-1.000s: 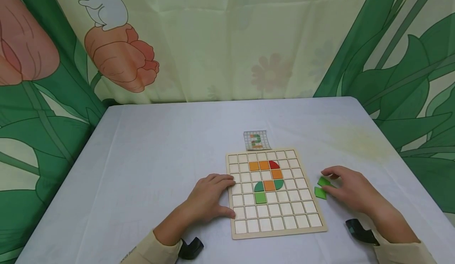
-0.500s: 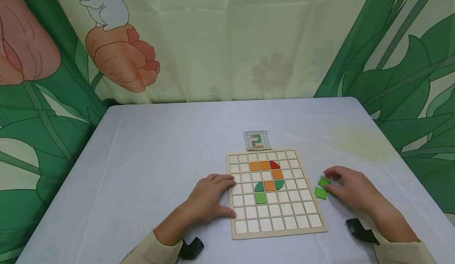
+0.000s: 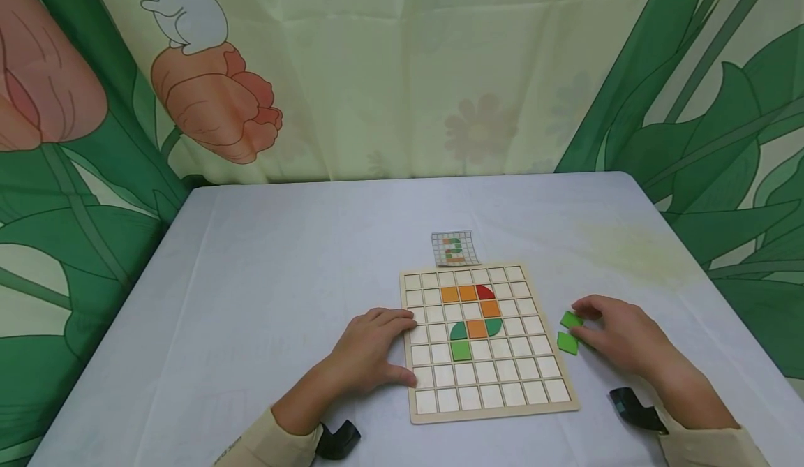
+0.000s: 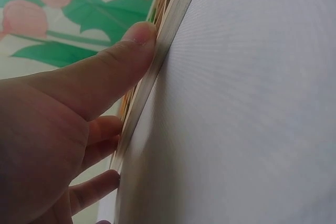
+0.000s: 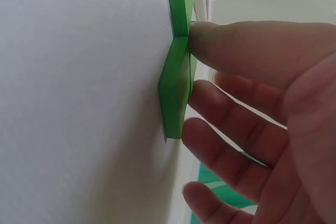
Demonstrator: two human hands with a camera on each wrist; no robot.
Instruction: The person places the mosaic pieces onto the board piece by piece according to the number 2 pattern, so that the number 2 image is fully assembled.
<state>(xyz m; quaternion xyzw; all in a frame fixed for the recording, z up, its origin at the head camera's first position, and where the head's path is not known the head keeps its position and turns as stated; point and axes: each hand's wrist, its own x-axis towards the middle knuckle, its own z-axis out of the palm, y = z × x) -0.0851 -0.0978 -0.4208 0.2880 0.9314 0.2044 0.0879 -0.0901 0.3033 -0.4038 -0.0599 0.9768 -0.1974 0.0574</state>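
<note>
My left hand [image 3: 375,352] rests at the left edge of a wooden grid board [image 3: 493,409], fingers on the frame and thumb against its side. On the board sit orange squares [image 3: 477,328], a red quarter-round tile [image 3: 484,292], two dark-green quarter-round tiles [image 3: 458,331] and a light-green square tile [image 3: 461,350]. Right of the board, my right hand [image 3: 622,334] has thumb and fingertips at a light-green square tile [image 3: 570,319], low over the cloth. A second light-green tile [image 3: 567,343] lies beside it. In the right wrist view, the thumb [image 5: 210,38] touches the tile's corner [image 5: 176,87].
A small pattern card [image 3: 455,248] with a coloured figure on a grid lies at the board's far edge. White cloth [image 3: 283,264] covers the table. Black wrist cameras [image 3: 338,440] sit at both sleeves. A printed curtain [image 3: 402,69] hangs behind.
The right hand's fingers shift very slightly over the green tiles, and the tile under them turns a little. The left hand and the board stay where they were.
</note>
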